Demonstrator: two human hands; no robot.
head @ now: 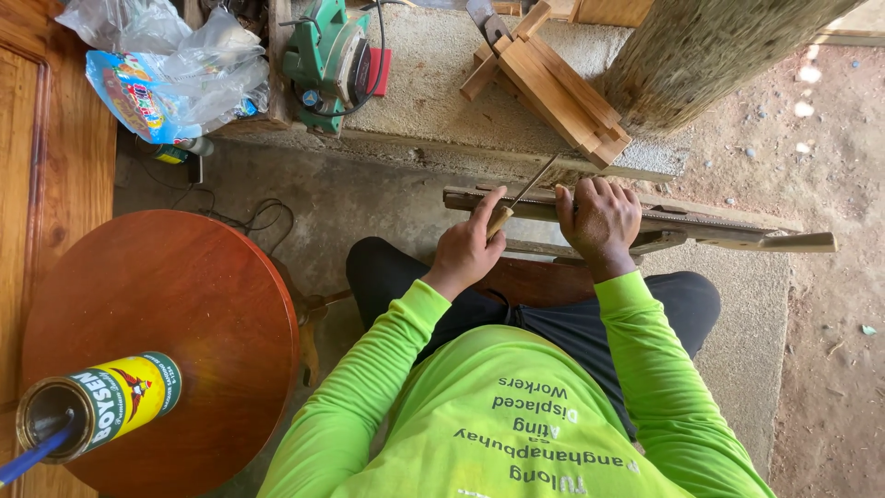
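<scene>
While you work seated with the long wooden piece (682,226) lying across in front of your knees, mind what sits at your left: the open paint can (101,403) lies tipped near the front edge of the round wooden table (184,304), a blue-handled brush (28,456) poking from its mouth. A bump from your elbow could, I judge, roll it off the edge and spill it. Farther back, on the concrete ledge (433,74), plastic bags (175,65) and a green power tool (327,60) with its cord trail toward the floor, well apart from your hands.

Your left hand (467,247) is closed around the pale handle of a thin metal file (530,189), forefinger stretched along it, the blade slanting up to the piece's far edge. If the blade skids, it would likely run toward your other knuckles. Your right hand (599,221) is clamped down over the wooden piece just beside the blade, fingers curled over its far side, steadying it. A wooden frame (553,88) rests on the ledge beyond.
</scene>
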